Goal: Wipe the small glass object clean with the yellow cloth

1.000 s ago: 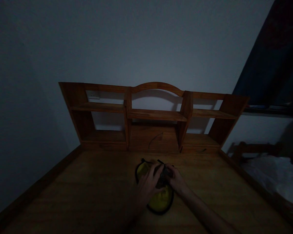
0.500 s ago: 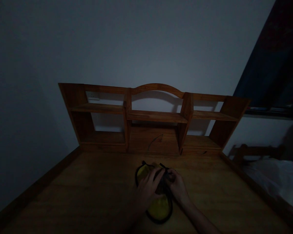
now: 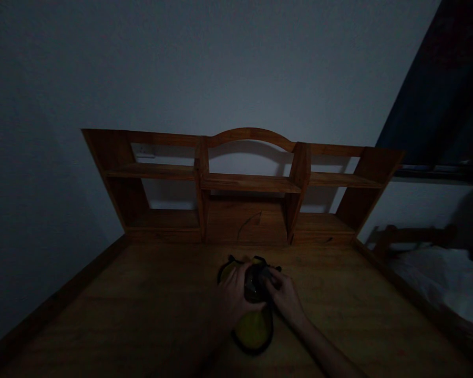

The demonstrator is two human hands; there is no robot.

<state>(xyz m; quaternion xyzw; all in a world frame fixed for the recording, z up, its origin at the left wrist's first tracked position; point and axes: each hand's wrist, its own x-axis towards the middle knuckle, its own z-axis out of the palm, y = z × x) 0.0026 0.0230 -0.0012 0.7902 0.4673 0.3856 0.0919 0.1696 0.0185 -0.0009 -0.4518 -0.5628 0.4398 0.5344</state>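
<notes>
A yellow cloth piece with black edging (image 3: 252, 331) lies on the wooden desk (image 3: 142, 315) in dim light. My left hand (image 3: 230, 302) rests over its upper left part, fingers curled on the fabric. From the right, my right hand (image 3: 286, 296) pinches the same piece near its dark middle. The two hands nearly touch above it. What the dark part between the fingers is stays too dim to make out.
A wooden shelf unit (image 3: 244, 184) with bare compartments stands along the back of the desk against a pale wall. To the right, beyond the desk edge, lies white bedding (image 3: 441, 283) by a wooden frame. A dark window (image 3: 445, 94) is at upper right.
The hands have bunched the yellow piece more tightly, so less of it shows. The view has shifted slightly; the shelf sits a little lower left.
</notes>
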